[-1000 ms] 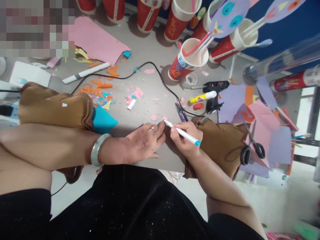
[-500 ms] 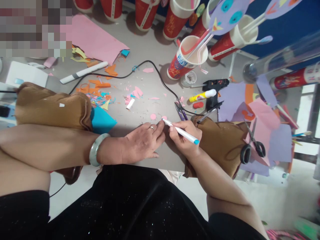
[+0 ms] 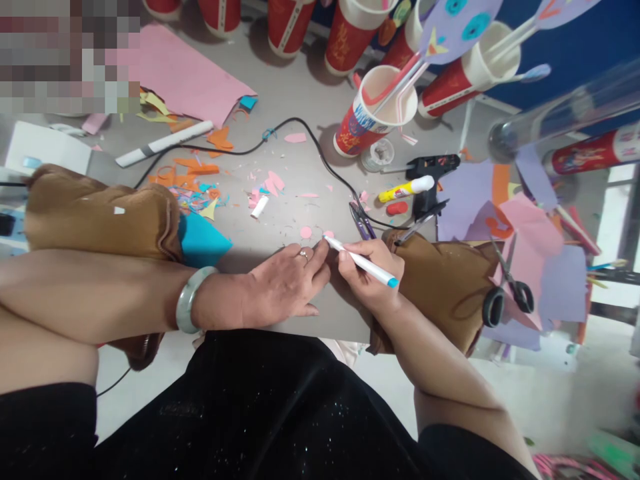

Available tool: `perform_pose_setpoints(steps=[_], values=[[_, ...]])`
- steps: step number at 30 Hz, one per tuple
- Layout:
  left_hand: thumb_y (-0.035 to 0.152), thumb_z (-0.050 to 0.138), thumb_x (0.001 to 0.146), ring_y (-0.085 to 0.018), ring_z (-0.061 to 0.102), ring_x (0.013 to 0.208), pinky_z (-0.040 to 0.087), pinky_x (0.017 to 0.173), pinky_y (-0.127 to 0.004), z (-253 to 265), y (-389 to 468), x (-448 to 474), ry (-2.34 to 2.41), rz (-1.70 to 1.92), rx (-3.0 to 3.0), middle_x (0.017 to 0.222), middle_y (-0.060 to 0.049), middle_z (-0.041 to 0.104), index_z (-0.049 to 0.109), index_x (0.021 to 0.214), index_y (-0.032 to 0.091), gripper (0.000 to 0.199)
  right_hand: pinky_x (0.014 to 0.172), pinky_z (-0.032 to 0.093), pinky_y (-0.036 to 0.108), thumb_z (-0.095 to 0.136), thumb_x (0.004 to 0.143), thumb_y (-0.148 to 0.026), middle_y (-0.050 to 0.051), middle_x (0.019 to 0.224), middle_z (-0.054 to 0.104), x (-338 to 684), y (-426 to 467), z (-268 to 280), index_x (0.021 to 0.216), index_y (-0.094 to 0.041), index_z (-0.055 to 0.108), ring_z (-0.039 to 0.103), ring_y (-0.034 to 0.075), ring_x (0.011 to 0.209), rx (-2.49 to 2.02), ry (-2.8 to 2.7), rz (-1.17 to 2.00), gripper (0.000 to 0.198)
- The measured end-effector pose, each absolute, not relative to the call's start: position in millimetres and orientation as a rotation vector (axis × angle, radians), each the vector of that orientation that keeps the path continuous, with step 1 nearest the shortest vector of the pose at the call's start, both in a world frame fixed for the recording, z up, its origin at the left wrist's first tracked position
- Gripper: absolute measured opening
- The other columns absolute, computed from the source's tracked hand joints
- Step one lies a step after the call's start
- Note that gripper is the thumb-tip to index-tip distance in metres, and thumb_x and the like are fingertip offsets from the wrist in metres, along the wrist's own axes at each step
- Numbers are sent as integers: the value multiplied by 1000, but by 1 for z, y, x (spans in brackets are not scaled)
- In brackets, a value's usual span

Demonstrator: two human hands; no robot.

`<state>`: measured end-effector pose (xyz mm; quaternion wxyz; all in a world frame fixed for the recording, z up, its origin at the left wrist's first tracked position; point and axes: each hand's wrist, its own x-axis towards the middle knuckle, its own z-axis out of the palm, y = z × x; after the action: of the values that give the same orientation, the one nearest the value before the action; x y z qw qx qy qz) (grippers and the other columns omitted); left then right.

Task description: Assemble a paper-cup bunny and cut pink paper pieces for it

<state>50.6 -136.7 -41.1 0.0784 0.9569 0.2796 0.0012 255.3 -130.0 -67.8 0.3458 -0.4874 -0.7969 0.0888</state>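
Note:
My right hand [image 3: 373, 270] is closed around a white marker [image 3: 367, 267] with a light blue end. The marker's tip meets a small pink paper circle [image 3: 329, 235], partly covered by the tip and my fingertip. My left hand [image 3: 285, 283] lies flat on the table, fingers stretched out, the index fingertip at the edge of that circle. A second pink circle [image 3: 306, 232] lies just to its left, beyond my left fingers. Past my right hand are purple-handled scissors [image 3: 363, 223], partly hidden by a cable.
Brown cushions [image 3: 103, 213] flank my arms. A black cable [image 3: 240, 154] crosses the grey table among paper scraps. Beyond stand a red cup [image 3: 353, 130] with straws, a black glue gun [image 3: 430, 180] and a yellow glue stick [image 3: 403, 192]. Black scissors [image 3: 510, 287] rest on paper at right.
Both hands and the marker stay almost in place, the marker tip still at the pink circle. The view has shifted very slightly.

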Motion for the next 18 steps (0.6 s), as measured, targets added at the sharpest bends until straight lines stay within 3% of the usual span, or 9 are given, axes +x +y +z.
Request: perform_pose_setpoints(steps=[8,18], values=[[62,65,87,-34,65,113,46,89,-40,-40,-137,50,832,-32,2874,147,-35,50,57,137,0,80,48,46,23,68,90,-25,-3,63,68,254,-131,-67,89,-21,66,60,11,48,-1270,-2057,257,5],[58,64,90,-33,66,112,45,92,-40,-33,-134,50,819,-121,2817,150,-33,48,57,139,1,75,47,49,23,67,90,-24,-2,67,71,253,-131,-68,90,-22,66,62,11,50,-1263,-2035,286,2]])
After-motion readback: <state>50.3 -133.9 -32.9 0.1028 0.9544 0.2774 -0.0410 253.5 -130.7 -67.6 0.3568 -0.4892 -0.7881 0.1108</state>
